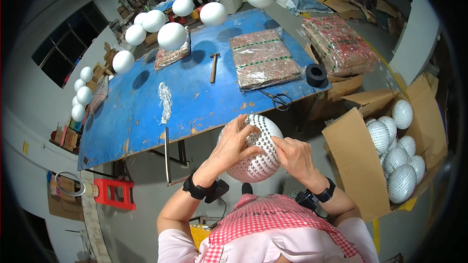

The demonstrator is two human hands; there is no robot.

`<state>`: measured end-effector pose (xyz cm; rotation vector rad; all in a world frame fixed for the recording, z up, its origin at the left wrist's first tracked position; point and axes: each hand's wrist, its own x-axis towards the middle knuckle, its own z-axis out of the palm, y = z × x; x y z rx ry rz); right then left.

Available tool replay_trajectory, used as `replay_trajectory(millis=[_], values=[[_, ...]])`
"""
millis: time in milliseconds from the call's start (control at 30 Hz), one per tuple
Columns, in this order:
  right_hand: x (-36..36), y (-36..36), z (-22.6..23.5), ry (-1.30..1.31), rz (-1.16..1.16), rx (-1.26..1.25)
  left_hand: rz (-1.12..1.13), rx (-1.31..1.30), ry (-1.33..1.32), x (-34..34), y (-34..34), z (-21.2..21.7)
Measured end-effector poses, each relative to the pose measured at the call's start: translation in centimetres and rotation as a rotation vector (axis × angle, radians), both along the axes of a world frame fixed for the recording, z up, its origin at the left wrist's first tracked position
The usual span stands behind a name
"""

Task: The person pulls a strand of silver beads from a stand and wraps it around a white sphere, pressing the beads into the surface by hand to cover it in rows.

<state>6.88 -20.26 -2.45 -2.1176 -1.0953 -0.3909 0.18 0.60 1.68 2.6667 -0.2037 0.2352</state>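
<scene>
Head view: grips a studded ball (pixel 261 158) between the left hand (pixel 233 145), spread over its upper side, and the right hand (pixel 296 158), pressed to its right flank, just before a scuffed blue worktop (pixel 124 126). Wears a checked apron (pixel 265 204) with dark lettering (pixel 287 213). Has a hammer (pixel 213 68) on the worktop, a carton (pixel 352 158) of silvery balls (pixel 396 160) at right, grey floor (pixel 134 229) below.

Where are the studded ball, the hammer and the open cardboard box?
Studded ball (pixel 262 159), head view: on its studded surface.
Hammer (pixel 213 71), head view: on its handle.
Open cardboard box (pixel 357 163), head view: on its outside wall.
</scene>
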Motion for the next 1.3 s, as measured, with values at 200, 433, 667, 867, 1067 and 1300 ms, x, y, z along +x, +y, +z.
replay_trajectory(millis=[200,433,667,867,1067,1300], values=[[0.0,-0.1,-0.2,-0.014,0.006,0.009,-0.014,-0.055,0.054,0.0,0.1,0.1],[-0.3,-0.3,-0.5,-0.008,-0.014,0.0,-0.04,0.05,0.012,-0.3,-0.8,0.3],[-0.5,-0.9,-0.4,0.016,0.018,0.038,0.061,-0.031,0.095,-0.8,-0.5,0.3],[-0.3,-1.3,-0.9,0.022,0.002,-0.001,-0.012,0.151,-0.1,-1.8,-2.4,-0.3],[-1.0,-1.9,-1.0,0.039,0.009,0.024,0.057,0.137,-0.141,-2.4,-2.3,-1.1],[-1.3,-2.3,-0.7,0.006,0.023,0.003,-0.03,0.098,-0.089,-3.1,-1.8,-1.6]])
